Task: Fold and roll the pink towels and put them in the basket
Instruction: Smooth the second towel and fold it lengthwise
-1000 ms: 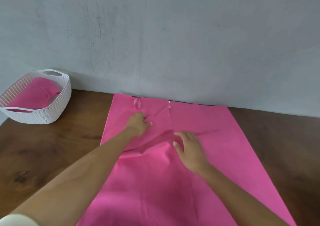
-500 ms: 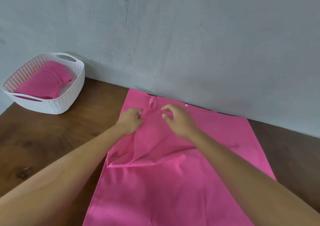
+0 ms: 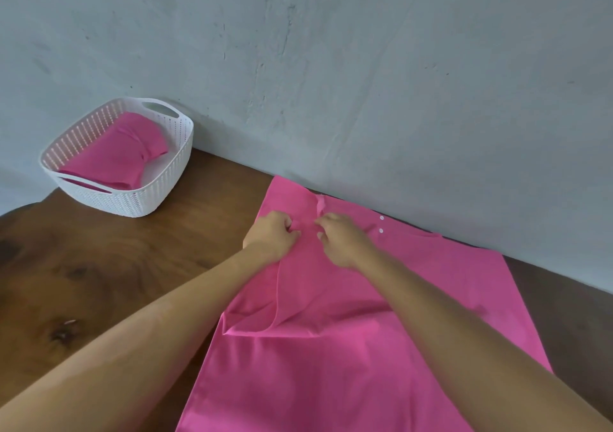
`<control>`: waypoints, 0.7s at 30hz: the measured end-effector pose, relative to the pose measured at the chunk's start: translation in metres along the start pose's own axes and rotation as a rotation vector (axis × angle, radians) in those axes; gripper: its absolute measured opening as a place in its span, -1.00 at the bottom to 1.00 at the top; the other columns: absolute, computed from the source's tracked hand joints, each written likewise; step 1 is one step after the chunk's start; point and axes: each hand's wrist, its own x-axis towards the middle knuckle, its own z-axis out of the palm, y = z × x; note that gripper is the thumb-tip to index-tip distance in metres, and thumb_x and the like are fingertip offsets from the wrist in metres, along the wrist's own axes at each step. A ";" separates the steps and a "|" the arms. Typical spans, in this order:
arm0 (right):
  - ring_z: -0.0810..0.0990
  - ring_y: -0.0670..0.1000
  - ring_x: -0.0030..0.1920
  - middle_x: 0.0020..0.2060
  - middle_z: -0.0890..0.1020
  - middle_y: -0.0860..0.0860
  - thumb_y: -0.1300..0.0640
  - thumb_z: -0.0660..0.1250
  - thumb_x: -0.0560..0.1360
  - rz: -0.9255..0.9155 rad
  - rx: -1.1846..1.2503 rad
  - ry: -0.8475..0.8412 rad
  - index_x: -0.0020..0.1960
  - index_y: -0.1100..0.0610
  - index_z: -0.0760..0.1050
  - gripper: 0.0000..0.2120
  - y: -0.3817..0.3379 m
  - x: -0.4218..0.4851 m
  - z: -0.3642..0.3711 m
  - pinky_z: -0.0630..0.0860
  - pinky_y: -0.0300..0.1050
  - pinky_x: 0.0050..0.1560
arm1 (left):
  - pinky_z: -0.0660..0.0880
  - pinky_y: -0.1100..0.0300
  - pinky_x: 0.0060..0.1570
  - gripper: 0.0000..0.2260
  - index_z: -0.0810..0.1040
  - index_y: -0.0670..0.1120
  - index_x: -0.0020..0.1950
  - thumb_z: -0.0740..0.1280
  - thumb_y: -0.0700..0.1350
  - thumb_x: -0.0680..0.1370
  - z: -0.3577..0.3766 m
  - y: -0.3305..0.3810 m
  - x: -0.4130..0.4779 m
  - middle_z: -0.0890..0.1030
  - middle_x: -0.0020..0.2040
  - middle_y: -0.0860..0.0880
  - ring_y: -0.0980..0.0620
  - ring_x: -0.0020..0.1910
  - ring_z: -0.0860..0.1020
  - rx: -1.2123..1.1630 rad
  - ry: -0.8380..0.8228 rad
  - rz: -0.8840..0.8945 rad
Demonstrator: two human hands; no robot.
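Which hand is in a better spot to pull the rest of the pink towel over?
Probably the right hand: the flat, unfolded part of the pink towel lies on its side, while the left hand already grips the folded flap.

A dark, knotted wooden table (image 3: 116,265) carries a white basket (image 3: 149,196) at the upper left of the frame and a pink towel (image 3: 331,365) spread from centre to lower right.
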 end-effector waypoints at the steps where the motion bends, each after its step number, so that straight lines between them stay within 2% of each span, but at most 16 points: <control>1: 0.34 0.16 0.43 0.43 0.43 0.11 0.14 0.15 0.69 0.013 0.005 0.002 0.51 0.21 0.36 -0.59 0.001 0.000 0.000 0.31 0.07 0.45 | 0.38 0.13 -0.36 -0.61 0.31 -0.06 -0.38 0.36 -0.03 0.59 -0.001 -0.001 0.002 0.47 -0.41 -0.03 -0.09 -0.37 0.49 0.009 0.020 0.003; 4: 0.35 0.15 0.42 0.40 0.45 0.12 0.11 0.17 0.69 0.014 0.040 0.039 0.50 0.22 0.38 -0.59 0.004 -0.004 -0.002 0.30 0.04 0.45 | 0.47 0.09 -0.31 -0.68 0.35 -0.08 -0.31 0.37 -0.06 0.58 -0.009 -0.003 0.007 0.51 -0.33 -0.04 -0.12 -0.29 0.53 0.033 0.112 0.012; 7: 0.39 0.16 0.39 0.34 0.50 0.12 0.12 0.19 0.68 -0.032 0.051 0.099 0.46 0.22 0.43 -0.61 0.009 -0.010 -0.008 0.32 0.04 0.42 | 0.47 0.07 -0.28 -0.75 0.42 -0.10 -0.24 0.38 -0.10 0.59 -0.021 -0.007 0.016 0.50 -0.25 -0.04 -0.07 -0.27 0.49 0.006 0.238 0.092; 9: 0.39 0.14 0.39 0.34 0.50 0.12 0.11 0.20 0.68 -0.057 0.067 0.121 0.44 0.22 0.44 -0.63 0.011 -0.015 -0.014 0.31 0.02 0.42 | 0.45 0.12 -0.18 -0.80 0.50 -0.10 -0.21 0.41 -0.12 0.59 -0.028 -0.011 0.025 0.50 -0.10 -0.02 0.00 -0.20 0.48 -0.032 0.281 0.133; 12: 0.43 0.13 0.37 0.33 0.53 0.11 0.10 0.22 0.67 -0.086 0.097 0.166 0.40 0.20 0.49 -0.65 0.013 -0.022 -0.022 0.35 0.03 0.40 | 0.44 0.13 0.06 -0.86 0.59 -0.09 -0.16 0.46 -0.10 0.56 -0.037 -0.015 0.037 0.52 0.06 0.00 0.01 0.03 0.48 -0.055 0.295 0.147; 14: 0.46 0.12 0.34 0.30 0.55 0.10 0.09 0.23 0.67 -0.105 0.114 0.186 0.37 0.18 0.51 -0.67 0.013 -0.025 -0.024 0.38 0.02 0.38 | 0.47 0.08 0.08 -0.84 0.59 -0.10 -0.17 0.46 -0.08 0.56 -0.040 -0.013 0.041 0.58 0.03 -0.02 -0.01 0.04 0.50 -0.028 0.266 0.168; 16: 0.48 0.09 0.33 0.29 0.56 0.08 0.09 0.24 0.66 -0.118 0.124 0.190 0.35 0.17 0.53 -0.69 0.013 -0.031 -0.026 0.38 -0.02 0.36 | 0.48 0.07 0.00 -0.84 0.59 -0.09 -0.17 0.45 -0.07 0.57 -0.043 -0.008 0.042 0.62 -0.06 -0.02 -0.02 -0.02 0.53 -0.038 0.230 0.175; 21: 0.56 0.03 0.19 0.18 0.62 0.06 0.13 0.29 0.64 -0.140 0.203 0.238 0.26 0.17 0.59 -0.75 0.011 -0.045 -0.036 0.40 -0.15 0.21 | 0.57 0.16 -0.02 -0.91 0.66 -0.01 -0.10 0.45 -0.03 0.57 -0.048 0.004 0.035 0.68 -0.15 0.10 0.14 -0.08 0.62 -0.175 0.220 0.190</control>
